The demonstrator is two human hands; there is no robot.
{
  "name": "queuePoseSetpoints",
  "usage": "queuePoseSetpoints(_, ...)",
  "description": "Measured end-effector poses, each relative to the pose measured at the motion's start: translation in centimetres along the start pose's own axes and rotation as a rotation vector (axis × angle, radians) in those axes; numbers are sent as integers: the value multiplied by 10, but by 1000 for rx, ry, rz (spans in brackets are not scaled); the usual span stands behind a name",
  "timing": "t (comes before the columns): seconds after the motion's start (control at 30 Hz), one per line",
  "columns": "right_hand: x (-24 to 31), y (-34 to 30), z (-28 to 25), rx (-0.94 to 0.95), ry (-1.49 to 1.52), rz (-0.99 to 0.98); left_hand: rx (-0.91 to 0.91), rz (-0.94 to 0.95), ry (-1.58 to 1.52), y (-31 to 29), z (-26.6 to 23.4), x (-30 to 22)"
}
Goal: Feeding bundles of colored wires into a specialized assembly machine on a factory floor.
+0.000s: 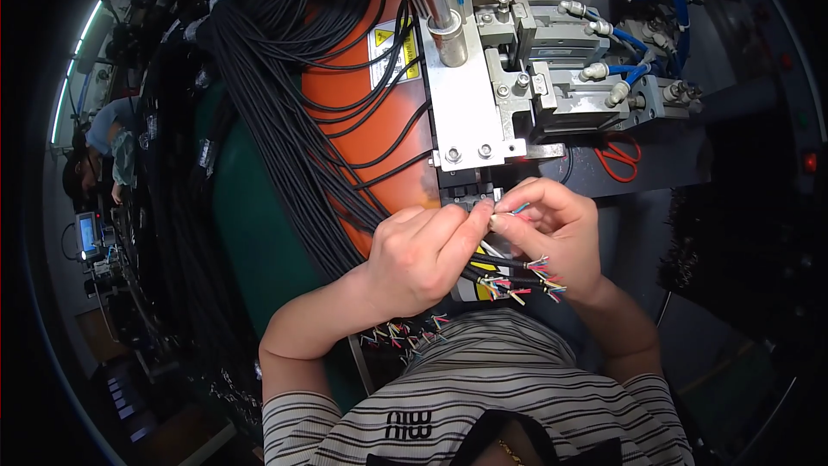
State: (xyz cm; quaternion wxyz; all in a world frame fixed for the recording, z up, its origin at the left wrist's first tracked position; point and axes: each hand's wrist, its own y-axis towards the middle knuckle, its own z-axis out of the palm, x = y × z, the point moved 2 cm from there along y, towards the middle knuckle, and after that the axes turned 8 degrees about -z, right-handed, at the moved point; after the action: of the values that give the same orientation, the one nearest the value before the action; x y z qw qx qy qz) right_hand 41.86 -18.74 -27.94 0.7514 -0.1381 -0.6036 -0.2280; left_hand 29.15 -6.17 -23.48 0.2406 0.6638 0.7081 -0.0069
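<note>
Both my hands meet just in front of a machine's lower end. My left hand [423, 255] is closed, its thumb and fingertips pinched at the end of a black cable, mostly hidden by the fingers. Thumb and forefinger of my right hand [556, 233] pinch thin coloured wires [519, 208], a blue tip sticking out between them. Below the hands lie several black cable ends [509, 280], stripped and fanned into red, white, blue and yellow wires. The metal clamp area [474, 194] right behind my fingertips is partly covered by them.
A thick bundle of black cables [285, 129] runs along the left over an orange surface [345, 95]. Pneumatic cylinders [569, 52] with blue hoses stand behind, beside red-handled scissors [618, 158]. More stripped ends [405, 332] hang near my lap. Another person [108, 142] works far left.
</note>
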Motion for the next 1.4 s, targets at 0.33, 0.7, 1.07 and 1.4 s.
queuePoseSetpoints(0.33,-2,4,-12,77,455,209,26,-145,-355,0,8,15)
queuePoseSetpoints(0.7,3,14,-16,201,365,182,216,-256,-859,11,1,25)
queuePoseSetpoints(1.07,17,17,-8,130,-861,-449,37,-126,7,1,2,0)
queuePoseSetpoints(1.4,15,14,-8,139,-944,-421,104,-120,-63,4,2,3)
